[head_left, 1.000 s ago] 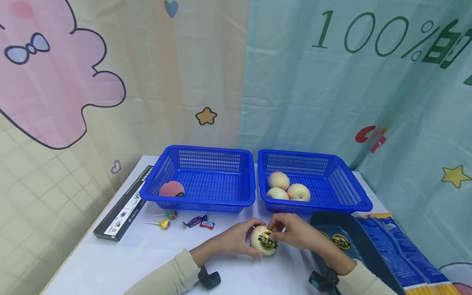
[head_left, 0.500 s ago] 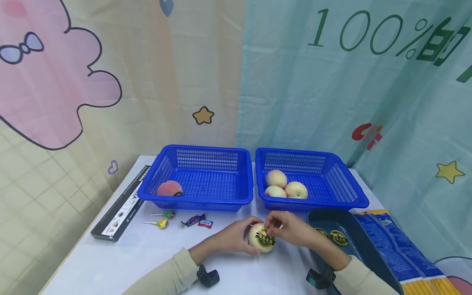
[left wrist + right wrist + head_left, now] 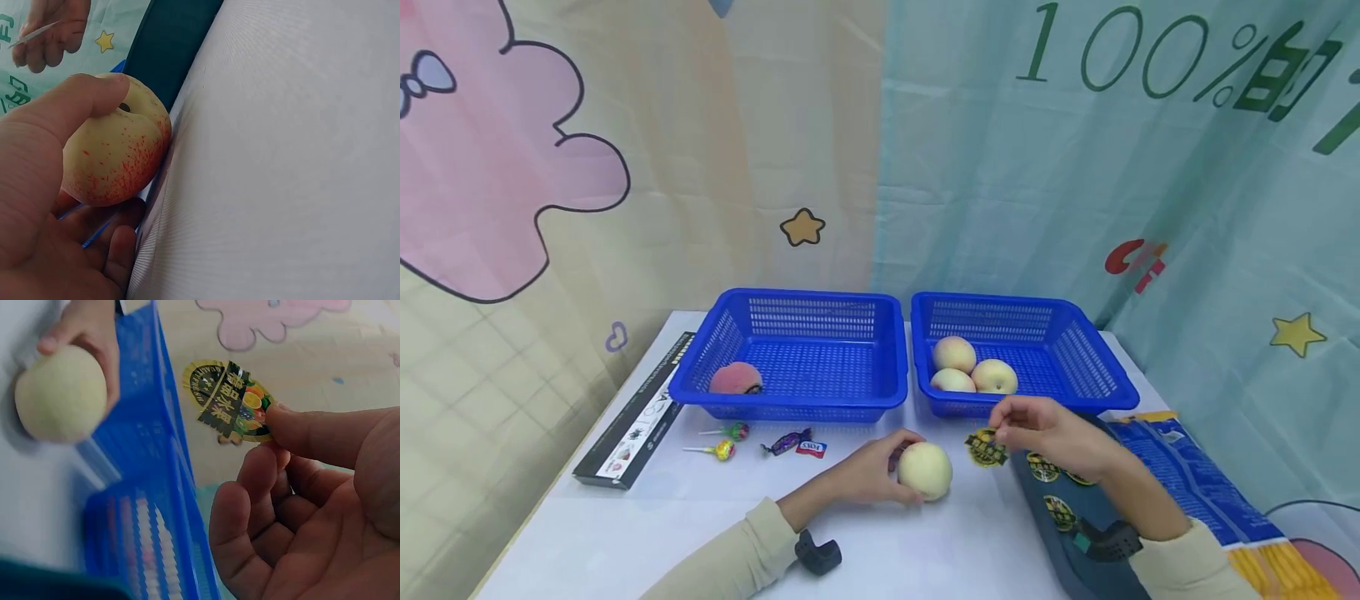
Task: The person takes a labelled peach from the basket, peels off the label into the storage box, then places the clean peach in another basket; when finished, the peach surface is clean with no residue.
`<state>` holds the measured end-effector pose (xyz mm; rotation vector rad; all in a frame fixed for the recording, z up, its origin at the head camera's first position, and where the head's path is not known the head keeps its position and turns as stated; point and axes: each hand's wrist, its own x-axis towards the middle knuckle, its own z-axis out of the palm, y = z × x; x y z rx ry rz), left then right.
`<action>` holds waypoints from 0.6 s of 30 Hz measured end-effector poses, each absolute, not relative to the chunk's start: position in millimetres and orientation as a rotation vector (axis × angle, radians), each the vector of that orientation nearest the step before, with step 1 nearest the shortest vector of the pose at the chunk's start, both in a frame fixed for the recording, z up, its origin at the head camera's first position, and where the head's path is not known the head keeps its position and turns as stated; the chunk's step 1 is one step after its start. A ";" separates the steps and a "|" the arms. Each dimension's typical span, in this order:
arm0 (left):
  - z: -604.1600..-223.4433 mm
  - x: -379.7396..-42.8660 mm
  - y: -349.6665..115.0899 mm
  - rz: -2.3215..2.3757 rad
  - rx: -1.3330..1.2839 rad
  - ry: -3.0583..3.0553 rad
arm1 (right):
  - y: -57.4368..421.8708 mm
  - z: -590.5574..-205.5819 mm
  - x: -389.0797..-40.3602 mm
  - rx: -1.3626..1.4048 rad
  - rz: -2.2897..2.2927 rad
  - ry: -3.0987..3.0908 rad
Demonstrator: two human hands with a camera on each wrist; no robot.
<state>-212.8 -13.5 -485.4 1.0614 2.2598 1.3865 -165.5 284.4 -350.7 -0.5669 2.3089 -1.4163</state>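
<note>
My left hand [image 3: 876,471] grips a pale peach [image 3: 925,471] on the white table, thumb and fingers curled round its side. In the left wrist view, that peach [image 3: 119,156] has red speckles and a dark spot near the thumb. To its right my right hand [image 3: 1052,433] is raised, pinching a black-and-gold fruit sticker [image 3: 985,447] by its edge. The sticker [image 3: 228,400] shows printed fruit in the right wrist view and is apart from the peach. Under the right hand lies a dark tray [image 3: 1052,558] with several similar stickers [image 3: 1060,512].
Two blue baskets stand at the back: the left basket [image 3: 790,408] holds a reddish peach [image 3: 735,378], the right basket [image 3: 1030,304] three pale peaches [image 3: 996,377]. Lollipops [image 3: 724,450], wrapped candy [image 3: 790,442], a long box [image 3: 632,425] and a blue packet [image 3: 1187,475] lie around.
My right hand has pulled the sticker off the peach and moved right with it, above the tray's edge. The left hand still holds the peach, whose visible side is now bare.
</note>
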 end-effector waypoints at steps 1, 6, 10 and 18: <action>-485.4 -213.1 -13.6 1.383 1.059 2.259 | 297.7 -346.7 -163.3 -0.549 -1.416 2.342; -485.6 -215.3 -13.8 1.393 1.052 2.247 | 359.4 -344.7 -151.2 -0.428 -1.337 2.479; -487.0 -216.2 -13.7 1.398 1.051 2.232 | 389.9 -362.7 -140.3 -0.397 -1.196 2.470; -489.0 -215.6 -14.3 1.387 1.032 2.241 | 399.3 -392.2 -127.9 -0.399 -0.839 2.585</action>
